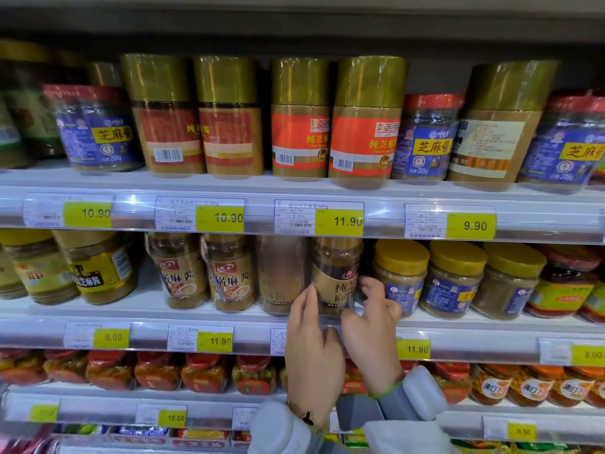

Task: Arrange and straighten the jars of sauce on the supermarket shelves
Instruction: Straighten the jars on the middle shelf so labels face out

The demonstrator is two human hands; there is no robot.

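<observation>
Head view: both hands work at one brown-labelled jar (335,276) on the middle shelf (196,314).
Left hand (311,335): fingers laid up the jar's left side, touching it; whether they curl round it I cannot tell.
Right hand (371,322): fingers curled at the jar's right side, apparently gripping it.
Jar: at the shelf's front edge, label facing half outward.
Done: the two hotpot-sauce jars (206,273) left of it face front.
Left: the blurred neighbour (280,276) just left of it, and the tall gold-lidded jar (494,132) above and to its right, showing its back label.
Progress: midway, I judge.
</observation>
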